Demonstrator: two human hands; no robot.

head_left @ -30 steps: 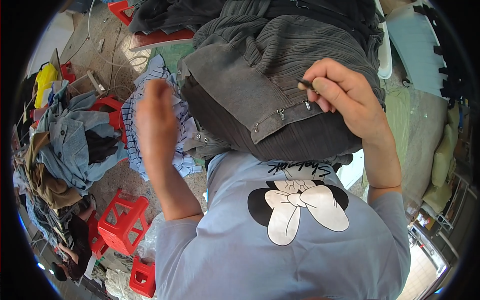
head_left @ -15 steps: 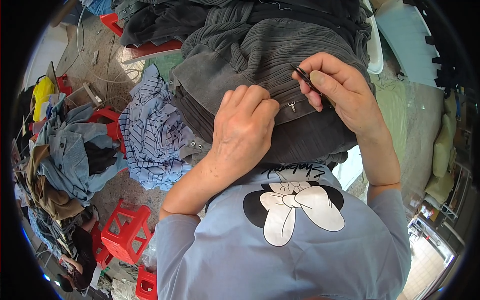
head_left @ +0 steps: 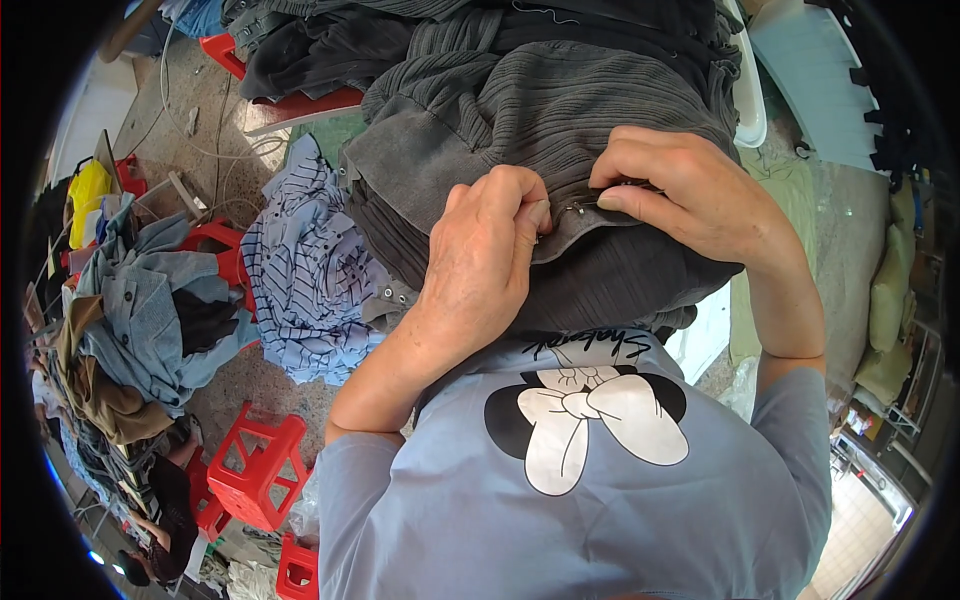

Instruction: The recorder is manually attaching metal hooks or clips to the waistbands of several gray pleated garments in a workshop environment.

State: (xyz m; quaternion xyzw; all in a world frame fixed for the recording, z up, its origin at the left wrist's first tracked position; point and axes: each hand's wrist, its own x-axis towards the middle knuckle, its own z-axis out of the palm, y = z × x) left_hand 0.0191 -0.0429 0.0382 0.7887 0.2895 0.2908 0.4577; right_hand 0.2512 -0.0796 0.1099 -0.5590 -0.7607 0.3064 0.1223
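Observation:
A dark grey ribbed garment [head_left: 590,95] with a plain panel lies over the pile in front of me. My left hand [head_left: 480,250] pinches its near edge between thumb and fingers, lifting that edge slightly. In my right hand [head_left: 695,195] is a small pair of dark thread snips [head_left: 594,204], mostly hidden by the fingers. Their tip points left, close to the garment's edge and a small metal zipper pull [head_left: 573,210]. Whether the blades touch the cloth I cannot tell.
More dark garments [head_left: 340,55] are heaped beyond. To the left lie a blue striped shirt [head_left: 305,270] and a pile of denim-blue clothes [head_left: 150,290]. Red plastic stools [head_left: 255,470] stand at the lower left, near another person [head_left: 165,510]. A white tub's rim [head_left: 750,100] shows at right.
My right hand has turned palm-down and brought the snips down to the garment's edge. My left hand has rolled so its thumb shows, and the edge is lifted.

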